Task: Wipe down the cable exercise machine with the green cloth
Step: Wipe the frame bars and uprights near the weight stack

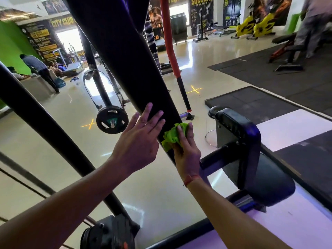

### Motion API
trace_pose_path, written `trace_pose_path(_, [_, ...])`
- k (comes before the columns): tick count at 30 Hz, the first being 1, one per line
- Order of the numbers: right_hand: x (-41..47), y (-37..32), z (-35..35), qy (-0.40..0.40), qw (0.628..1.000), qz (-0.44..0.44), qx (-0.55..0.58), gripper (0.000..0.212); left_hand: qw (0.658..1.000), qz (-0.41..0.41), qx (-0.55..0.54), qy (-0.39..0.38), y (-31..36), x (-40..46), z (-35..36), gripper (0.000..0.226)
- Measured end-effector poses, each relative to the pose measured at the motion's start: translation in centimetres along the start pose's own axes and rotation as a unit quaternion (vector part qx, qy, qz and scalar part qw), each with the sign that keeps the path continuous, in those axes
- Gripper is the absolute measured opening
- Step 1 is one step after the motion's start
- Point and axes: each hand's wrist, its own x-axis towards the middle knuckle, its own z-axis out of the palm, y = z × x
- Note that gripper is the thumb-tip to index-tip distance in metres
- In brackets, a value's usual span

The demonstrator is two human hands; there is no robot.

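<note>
A broad black slanted beam of the exercise machine [125, 56] runs from the top centre down to the middle. My left hand [139, 139] lies flat against its lower left side, fingers straight. My right hand [186, 150] presses a crumpled green cloth [172, 136] onto the beam's lower right edge, with its fingers bent over the cloth. A red thread circles my right wrist.
A black padded seat and roller pad [239, 141] stand right of the beam. A weight plate on a bar [112, 120] hangs to the left. Another black tube [45, 126] slants across the left. Black mats [269, 105], yellow bikes [255, 26] and people stand farther off.
</note>
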Motion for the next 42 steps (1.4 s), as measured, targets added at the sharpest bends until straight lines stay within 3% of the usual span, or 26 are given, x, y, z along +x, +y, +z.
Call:
trace_pose_path(3, [-0.9,1.3,-0.3,-0.035,0.999,-0.008,-0.036,0.067,1.0,-0.003,-0.011,0.008,0.4,0.2,0.3,0.058])
trace_pose_path(8, [-4.8,4.1,-1.1,0.002,0.979,0.205,0.019,0.078,1.0,0.006,-0.018,-0.009,0.6,-0.8,2.0,0.06])
trace_pose_path(11, [-3.7,2.5,-0.3,0.012,0.989,0.147,0.021,0.074,0.999,0.01,-0.03,-0.014,1.2,-1.0,2.8,0.061])
trace_pose_path(14, [-4.7,3.0,-0.1,-0.04,0.995,0.088,0.012,0.069,0.999,0.009,-0.044,-0.011,1.7,-1.1,3.4,0.061])
trace_pose_path(19, [-7.7,5.0,-1.2,-0.028,0.967,0.253,0.024,0.08,0.998,0.0,-0.062,-0.013,2.6,-1.7,5.0,0.062])
trace_pose_path(22, [-6.2,3.5,-0.9,-0.019,0.988,0.152,0.03,0.074,0.997,-0.021,-0.075,-0.012,3.5,-1.7,5.5,0.061])
trace_pose_path(25, [-6.7,5.3,-1.5,-0.082,0.995,0.063,-0.013,0.057,0.995,-0.055,-0.082,-0.009,4.4,-1.6,6.0,0.06])
trace_pose_path(30, [-7.8,9.3,-3.4,-0.074,0.972,0.224,-0.019,0.061,0.988,-0.122,-0.092,0.013,6.7,-2.1,7.5,0.06])
trace_pose_path(33, [-6.7,9.2,-3.2,-0.076,0.992,0.096,0.024,0.059,0.983,-0.154,-0.096,0.022,8.4,-2.5,9.4,0.06])
trace_pose_path(35, [-7.3,11.6,-3.2,-0.135,0.991,0.002,0.005,0.057,0.982,-0.162,-0.095,0.016,9.6,-2.9,10.9,0.063])
trace_pose_path(38, [-10.1,16.4,-4.0,-0.208,0.975,-0.07,-0.035,0.045,0.981,-0.166,-0.097,0.023,10.9,-3.6,13.3,0.063])
trace_pose_path(40, [-10.7,18.2,-4.0,-0.196,0.969,-0.146,-0.046,0.035,0.982,-0.154,-0.096,0.048,11.3,-4.2,15.3,0.06])
trace_pose_path(42, [-9.5,19.4,-3.2,-0.163,0.964,-0.204,-0.041,0.037,0.984,-0.13,-0.081,0.086,11.3,-4.5,17.4,0.058])
